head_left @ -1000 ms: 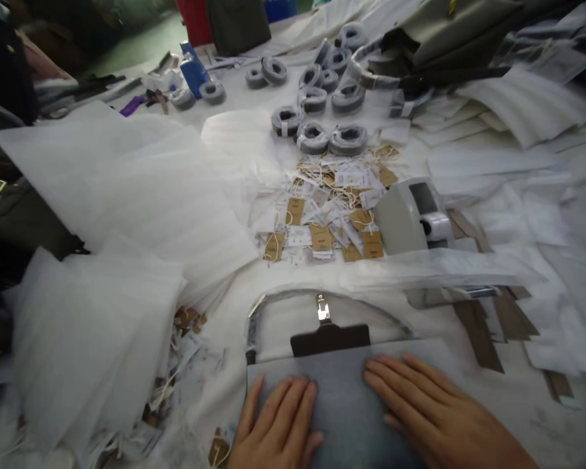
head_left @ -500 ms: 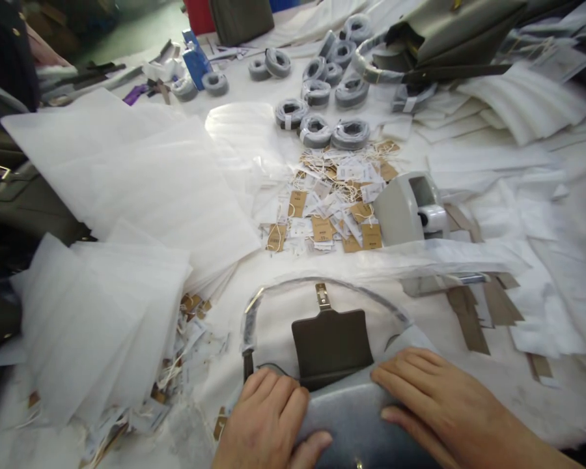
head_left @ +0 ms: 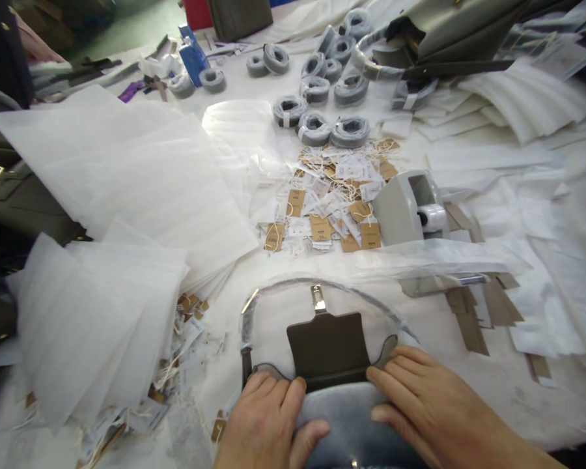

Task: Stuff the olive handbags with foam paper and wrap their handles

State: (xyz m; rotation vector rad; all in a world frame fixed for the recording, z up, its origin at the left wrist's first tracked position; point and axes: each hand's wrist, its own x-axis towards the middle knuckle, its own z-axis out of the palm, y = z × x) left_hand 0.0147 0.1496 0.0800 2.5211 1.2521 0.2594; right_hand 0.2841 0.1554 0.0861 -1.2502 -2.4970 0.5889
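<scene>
A handbag (head_left: pixel 349 423) lies at the bottom centre, its near side a smooth blue-grey. Its dark olive flap (head_left: pixel 327 348) is laid back away from me, with a metal clasp (head_left: pixel 317 298) at the tip. Beyond the flap arches the handle (head_left: pixel 327 283), wrapped in clear film. My left hand (head_left: pixel 268 420) curls its fingers over the bag's left upper edge, thumb on the near side. On the right upper edge my right hand (head_left: pixel 430 404) holds in the same way. The fingertips of both are partly hidden behind the edge.
A grey tape dispenser (head_left: pixel 403 208) stands beyond the bag, beside a heap of paper tags (head_left: pixel 322 225). Film-wrapped strap rolls (head_left: pixel 350 132) lie further back. White foam sheets (head_left: pixel 166 182) are piled left; another bag (head_left: pixel 463 32) sits at the back right.
Both hands have shifted slightly left with the bag. The pale sheet edge by my right hand has gone down, and the bag's right side gusset shows more.
</scene>
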